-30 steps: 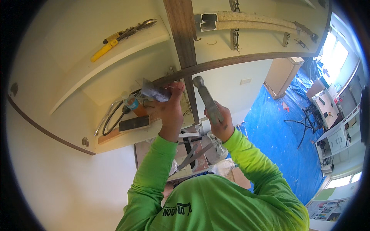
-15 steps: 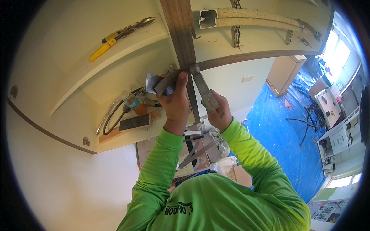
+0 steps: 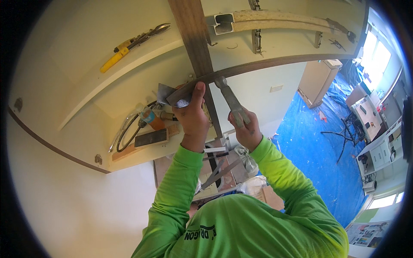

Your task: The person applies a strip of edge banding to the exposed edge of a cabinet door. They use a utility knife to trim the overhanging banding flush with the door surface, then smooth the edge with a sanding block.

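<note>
My left hand [image 3: 194, 122] is closed on the loose end of a dark brown edging strip [image 3: 186, 92], thumb pressed on top where the wood-coloured edges of the cabinet meet. A thin grey sheet [image 3: 164, 94] sticks out behind the strip, beside my fingers; how it is held is hidden. In my right hand [image 3: 249, 131] is a claw hammer [image 3: 230, 98], my fingers wrapped below its grey head. The hammer's round face sits just under the brown front edge [image 3: 258, 64], right of my left thumb; whether it touches cannot be told.
Yellow-handled snips [image 3: 124, 53] lie on the upper left shelf. Below are a bottle of orange liquid [image 3: 152, 118], a dark-faced block [image 3: 151, 137] and a cable. Hinges [image 3: 257, 41] and long pale strips [image 3: 279, 21] are at upper right. Blue sheeting [image 3: 301, 142] covers the floor.
The hammer head has moved off the corner slightly to the right, below the brown edge. The strip's loose end lies flatter, and my left hand has shifted slightly left.
</note>
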A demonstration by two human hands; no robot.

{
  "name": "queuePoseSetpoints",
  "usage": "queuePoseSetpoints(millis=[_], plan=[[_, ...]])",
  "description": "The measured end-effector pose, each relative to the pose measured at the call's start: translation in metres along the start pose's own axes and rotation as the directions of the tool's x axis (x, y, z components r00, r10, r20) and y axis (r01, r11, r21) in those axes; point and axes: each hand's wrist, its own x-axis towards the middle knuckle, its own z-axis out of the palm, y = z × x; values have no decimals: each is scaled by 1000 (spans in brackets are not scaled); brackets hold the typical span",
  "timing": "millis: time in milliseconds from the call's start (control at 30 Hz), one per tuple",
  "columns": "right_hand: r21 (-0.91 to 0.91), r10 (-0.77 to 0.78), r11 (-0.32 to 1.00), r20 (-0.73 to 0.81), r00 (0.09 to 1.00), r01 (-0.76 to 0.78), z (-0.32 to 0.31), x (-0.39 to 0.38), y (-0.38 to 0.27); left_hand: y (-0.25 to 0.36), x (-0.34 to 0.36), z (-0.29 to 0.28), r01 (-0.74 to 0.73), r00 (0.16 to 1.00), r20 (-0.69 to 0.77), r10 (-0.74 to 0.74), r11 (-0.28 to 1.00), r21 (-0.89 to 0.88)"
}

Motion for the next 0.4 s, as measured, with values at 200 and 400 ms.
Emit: queuePoseSetpoints(millis=[200,400], plan=[[72,-1,997,-8,1000,1,-1,-11,6,11,-2,2,35,999,0,-35,988,-152],[28,32,999,35,999,-33,-5,-14,8,8,-7,-2,51,997,-37,-63,962,-269]])
